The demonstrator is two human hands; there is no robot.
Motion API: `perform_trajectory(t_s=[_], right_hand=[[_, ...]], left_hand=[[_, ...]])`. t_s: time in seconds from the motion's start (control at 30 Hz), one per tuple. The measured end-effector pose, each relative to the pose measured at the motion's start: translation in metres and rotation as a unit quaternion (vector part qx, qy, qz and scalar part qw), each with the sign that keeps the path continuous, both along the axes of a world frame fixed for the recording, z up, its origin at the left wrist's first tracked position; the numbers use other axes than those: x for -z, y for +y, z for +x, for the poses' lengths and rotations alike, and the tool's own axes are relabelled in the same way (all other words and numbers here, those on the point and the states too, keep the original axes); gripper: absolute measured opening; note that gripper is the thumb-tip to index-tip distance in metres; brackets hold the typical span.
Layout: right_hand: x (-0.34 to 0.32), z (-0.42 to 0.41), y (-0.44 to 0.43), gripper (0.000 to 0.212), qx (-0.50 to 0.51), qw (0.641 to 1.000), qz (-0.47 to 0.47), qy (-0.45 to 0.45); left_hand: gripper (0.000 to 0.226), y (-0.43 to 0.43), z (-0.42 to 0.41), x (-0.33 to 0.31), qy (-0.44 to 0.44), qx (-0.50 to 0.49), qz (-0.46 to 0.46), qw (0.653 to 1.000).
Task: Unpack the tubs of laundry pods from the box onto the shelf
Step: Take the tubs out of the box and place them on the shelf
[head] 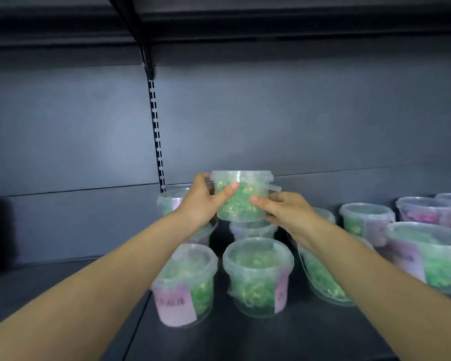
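Observation:
A clear lidded tub of green laundry pods [242,198] is held between both hands, sitting on or just above the lid of another tub [253,229] in the middle row. My left hand [202,203] grips its left side, thumb across the front. My right hand [284,209] grips its right side and lower edge. Several more tubs of green pods with pink labels stand on the dark shelf [245,340]: two in front [185,284] [258,276], and one partly hidden under my right forearm [320,280]. The box is out of view.
More tubs stand at the right [366,221] [427,256], with pinkish ones at the far right [425,211]. A slotted upright [156,136] runs up the grey back panel. Another shelf hangs overhead [245,19]. Bare shelf lies at the left [50,282].

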State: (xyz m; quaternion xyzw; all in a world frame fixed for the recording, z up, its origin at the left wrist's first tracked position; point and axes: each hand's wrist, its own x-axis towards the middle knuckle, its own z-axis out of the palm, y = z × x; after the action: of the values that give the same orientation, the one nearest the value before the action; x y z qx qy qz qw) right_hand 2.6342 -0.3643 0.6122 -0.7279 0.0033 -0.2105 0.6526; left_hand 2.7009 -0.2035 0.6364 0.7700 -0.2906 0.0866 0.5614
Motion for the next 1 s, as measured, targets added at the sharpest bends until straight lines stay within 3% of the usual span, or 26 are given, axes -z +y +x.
perform_trajectory(t_s=[0.07,0.13,0.23,0.33,0.4,0.57,0.73,0.87,1.0], right_hand=[[-0.002,0.021,-0.004,0.052,0.008,1.000,-0.004,0.011],[-0.004,0.037,-0.014,0.062,0.015,0.999,-0.009,0.029],[-0.007,0.054,-0.033,0.033,0.024,0.999,-0.011,0.038],[-0.004,0.062,-0.047,0.010,0.070,0.993,-0.080,0.050],[0.003,0.068,-0.052,0.011,0.103,0.986,-0.112,0.068],[0.012,0.075,-0.053,0.013,0.118,0.983,-0.107,0.088],[0.011,0.072,-0.048,0.030,0.137,0.972,-0.172,0.089],[0.009,0.067,-0.047,0.035,0.176,0.915,-0.340,0.130],[0.002,0.049,-0.041,0.043,0.169,0.854,-0.460,0.176]], left_hand=[[0.094,-0.006,0.027,0.003,0.013,0.013,0.007,1.000],[0.095,-0.017,0.050,0.007,0.025,0.028,0.018,0.999],[0.074,-0.037,0.071,0.009,0.026,0.047,0.025,0.998],[0.074,-0.055,0.083,0.014,-0.007,0.038,0.065,0.997],[0.071,-0.061,0.093,0.024,-0.020,0.013,0.117,0.993],[0.072,-0.058,0.105,0.036,0.019,0.009,0.146,0.989],[0.068,-0.052,0.098,0.040,0.001,0.024,0.211,0.977],[0.048,-0.044,0.086,0.032,-0.035,-0.007,0.259,0.965],[0.030,-0.028,0.064,0.019,-0.127,-0.019,0.366,0.922]])
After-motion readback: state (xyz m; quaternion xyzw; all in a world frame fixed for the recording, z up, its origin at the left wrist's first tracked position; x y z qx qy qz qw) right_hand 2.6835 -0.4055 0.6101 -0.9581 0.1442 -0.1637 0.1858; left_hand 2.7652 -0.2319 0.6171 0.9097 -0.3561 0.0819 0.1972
